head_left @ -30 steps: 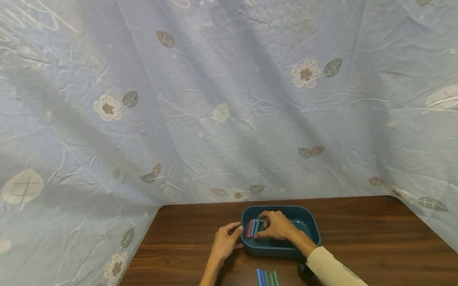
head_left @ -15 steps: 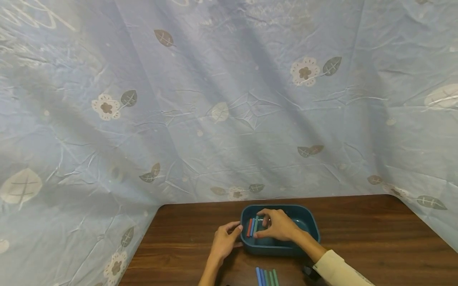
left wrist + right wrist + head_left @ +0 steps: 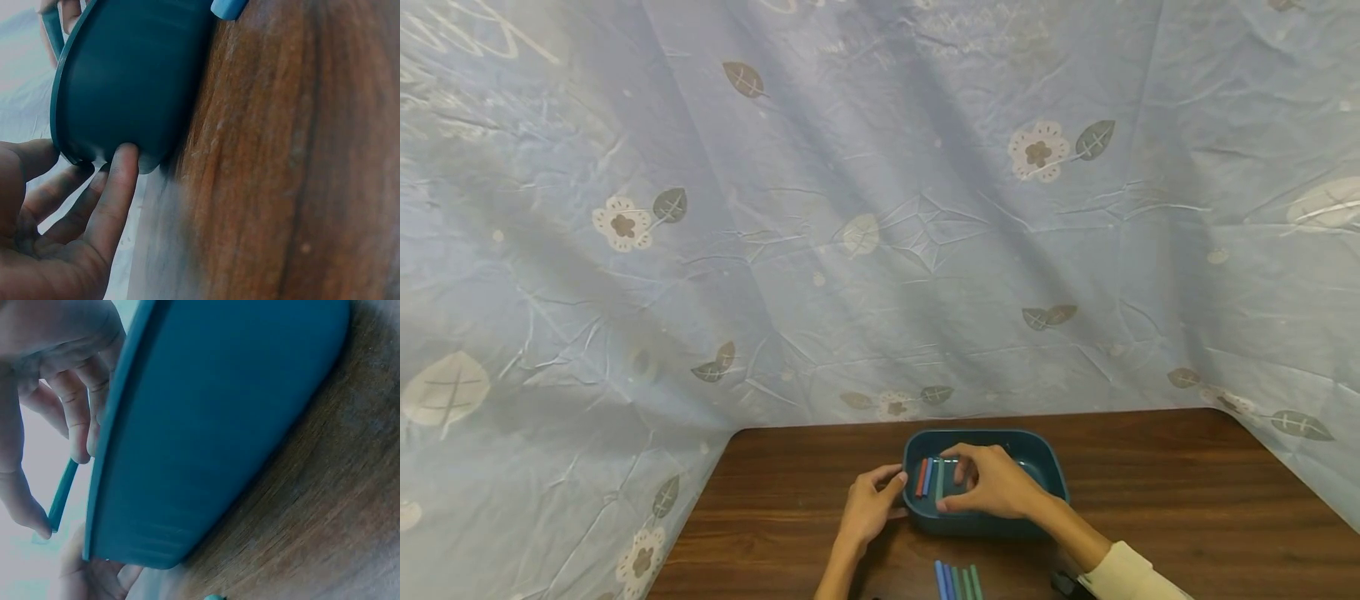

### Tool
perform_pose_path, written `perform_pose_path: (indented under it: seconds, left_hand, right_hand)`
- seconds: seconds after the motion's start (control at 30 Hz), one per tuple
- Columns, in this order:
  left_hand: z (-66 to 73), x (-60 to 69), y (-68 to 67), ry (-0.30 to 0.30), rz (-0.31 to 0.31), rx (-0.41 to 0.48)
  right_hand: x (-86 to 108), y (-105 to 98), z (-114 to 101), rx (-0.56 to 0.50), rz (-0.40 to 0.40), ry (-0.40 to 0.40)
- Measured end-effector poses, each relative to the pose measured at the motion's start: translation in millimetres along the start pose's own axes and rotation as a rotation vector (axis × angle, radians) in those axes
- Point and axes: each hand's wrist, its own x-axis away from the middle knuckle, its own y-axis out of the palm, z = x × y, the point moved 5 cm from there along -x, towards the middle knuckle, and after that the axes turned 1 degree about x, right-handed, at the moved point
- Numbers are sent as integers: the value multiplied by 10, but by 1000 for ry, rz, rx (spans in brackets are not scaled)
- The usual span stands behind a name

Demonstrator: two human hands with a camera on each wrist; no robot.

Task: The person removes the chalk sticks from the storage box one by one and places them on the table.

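In the head view my right hand (image 3: 992,483) is over the dark teal tub (image 3: 985,525), pinching a slim green stick (image 3: 940,479) end to end between thumb and fingers. The right wrist view shows this green stick (image 3: 64,495) above the rim. Inside the tub's left part lie a red stick (image 3: 921,478) and a blue stick (image 3: 928,477), side by side. My left hand (image 3: 868,507) touches the tub's left end from outside. In the left wrist view its fairly straight fingers (image 3: 122,181) rest against the outer wall, thumb at the rim.
A row of several blue and green sticks (image 3: 958,582) lies on the brown wooden table (image 3: 790,508) in front of the tub. A small black object (image 3: 1063,583) sits near the right forearm. Behind the table hangs a patterned blue-grey cloth (image 3: 880,208).
The right hand has shifted slightly right with the green stick, widening the gap between it and the blue stick. The left hand keeps its place at the tub.
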Motion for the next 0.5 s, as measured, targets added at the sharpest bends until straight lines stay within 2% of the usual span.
perform_pose_path:
  seconds: [0.4, 0.5]
  left_hand:
    - [15, 8, -1, 8, 9, 4]
    - [17, 6, 0, 10, 10, 6]
  right_hand:
    - [205, -18, -112, 12, -14, -3]
    - [271, -22, -127, 11, -14, -26]
